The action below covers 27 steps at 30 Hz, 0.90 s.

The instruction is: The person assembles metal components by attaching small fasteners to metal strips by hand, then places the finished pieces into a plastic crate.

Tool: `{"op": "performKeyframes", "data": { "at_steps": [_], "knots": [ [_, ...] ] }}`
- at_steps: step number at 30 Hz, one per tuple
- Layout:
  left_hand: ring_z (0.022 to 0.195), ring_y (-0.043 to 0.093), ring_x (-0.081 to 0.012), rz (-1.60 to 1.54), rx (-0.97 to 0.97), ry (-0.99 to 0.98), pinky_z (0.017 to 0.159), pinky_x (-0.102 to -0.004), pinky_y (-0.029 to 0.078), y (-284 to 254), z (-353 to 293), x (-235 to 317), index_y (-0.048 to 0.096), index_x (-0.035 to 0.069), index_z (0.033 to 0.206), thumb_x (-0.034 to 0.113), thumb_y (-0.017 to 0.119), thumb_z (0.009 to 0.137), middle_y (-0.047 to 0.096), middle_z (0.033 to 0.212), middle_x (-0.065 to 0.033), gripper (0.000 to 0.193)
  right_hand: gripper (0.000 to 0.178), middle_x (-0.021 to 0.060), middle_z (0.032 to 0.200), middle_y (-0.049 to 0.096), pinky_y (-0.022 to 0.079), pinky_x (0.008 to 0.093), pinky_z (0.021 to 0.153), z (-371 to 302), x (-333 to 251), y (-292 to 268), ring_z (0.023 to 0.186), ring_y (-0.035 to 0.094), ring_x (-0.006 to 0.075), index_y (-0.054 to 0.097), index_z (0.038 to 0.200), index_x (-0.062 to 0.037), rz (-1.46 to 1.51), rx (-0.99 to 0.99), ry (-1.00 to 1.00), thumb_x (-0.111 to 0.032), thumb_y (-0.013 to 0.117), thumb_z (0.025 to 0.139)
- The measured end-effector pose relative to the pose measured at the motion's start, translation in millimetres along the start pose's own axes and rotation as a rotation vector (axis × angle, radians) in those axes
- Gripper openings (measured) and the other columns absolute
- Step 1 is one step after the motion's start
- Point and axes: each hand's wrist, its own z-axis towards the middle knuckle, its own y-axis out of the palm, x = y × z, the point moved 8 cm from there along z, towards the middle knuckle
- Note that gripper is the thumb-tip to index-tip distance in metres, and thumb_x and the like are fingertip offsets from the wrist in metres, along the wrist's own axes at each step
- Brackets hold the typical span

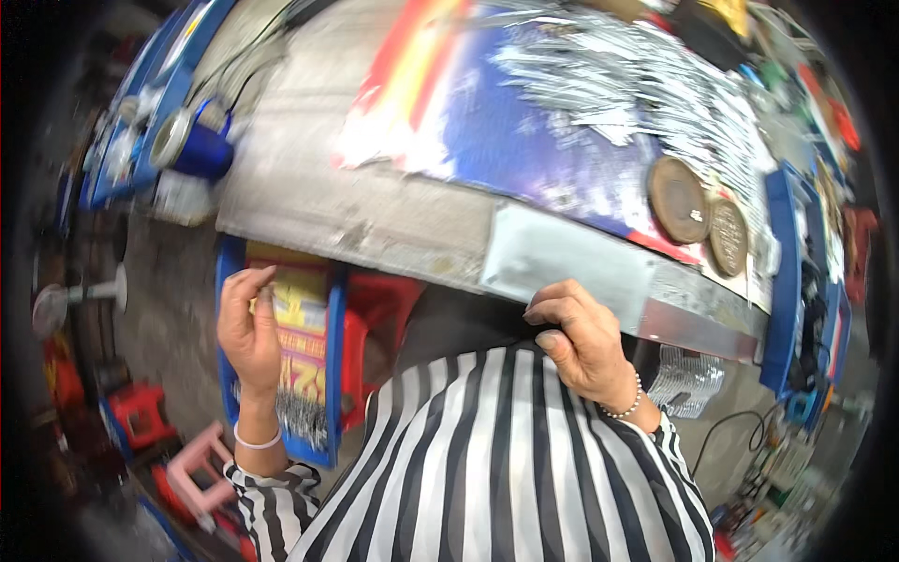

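Over a blue-sided crate (334, 375) at the left, my left hand (249, 328) is raised with bent fingers, its thumb apart from them and nothing visible between. Yellow and pink printed material and a pile of thin metal pieces (302, 420) lie in that crate. My right hand (582, 342) is at the table's front edge, just below a pale flat plate (562, 255). Its fingers are curled toward the thumb; whatever they may hold is too small or hidden to make out. Many thin silvery metal strips (599, 75) lie heaped on the blue printed sheet (487, 122).
The worktable (309, 187) spans ahead. Two round brown discs (679, 199) rest at its right, beside a blue bin (796, 272). A blue mug (201, 150) stands at the left. Below are a red stool (354, 365), a pink stool (198, 468) and bundled metal strips (685, 382).
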Motion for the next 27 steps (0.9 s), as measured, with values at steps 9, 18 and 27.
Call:
{"op": "performKeyframes", "data": {
  "at_steps": [9, 18, 27],
  "knots": [
    [0.082, 0.058, -0.0257, -0.188, -0.426, 0.533, 0.072, -0.0323, 0.045, 244.6, 150.3, 108.7, 0.062, 0.000, 0.096, -0.001, 0.056, 0.081, 0.058, 0.089, -0.0131, 0.017, 0.008, 0.0154, 0.081, 0.057, 0.046, 0.0292, 0.062, -87.0, 41.2, -96.7, 0.069, 0.056, 0.0227, 0.055, 0.085, 0.0042, -0.213, 0.728, 0.193, 0.001, 0.048, 0.086],
    [0.089, 0.056, -0.0310, 0.149, -0.274, 0.510, 0.075, -0.0412, 0.045, 359.2, 278.8, 40.2, 0.061, 0.005, 0.091, 0.013, 0.064, 0.078, 0.058, 0.093, -0.0141, 0.016, 0.009, 0.0153, 0.081, 0.057, 0.049, 0.0354, 0.070, -95.0, 58.4, -96.0, 0.073, 0.058, 0.0298, 0.055, 0.085, 0.0028, -0.259, 0.797, 0.212, -0.006, 0.053, 0.085],
    [0.075, 0.059, -0.0294, 0.266, -0.413, 0.527, 0.067, -0.0386, 0.046, 375.7, 273.4, 52.1, 0.057, 0.002, 0.084, 0.012, 0.064, 0.080, 0.061, 0.083, -0.0146, 0.013, 0.008, 0.0113, 0.077, 0.057, 0.048, 0.0420, 0.072, -84.1, 51.0, -97.9, 0.066, 0.056, 0.0262, 0.057, 0.083, 0.0001, -0.362, 0.672, 0.102, -0.006, 0.059, 0.079]
  ]
}}
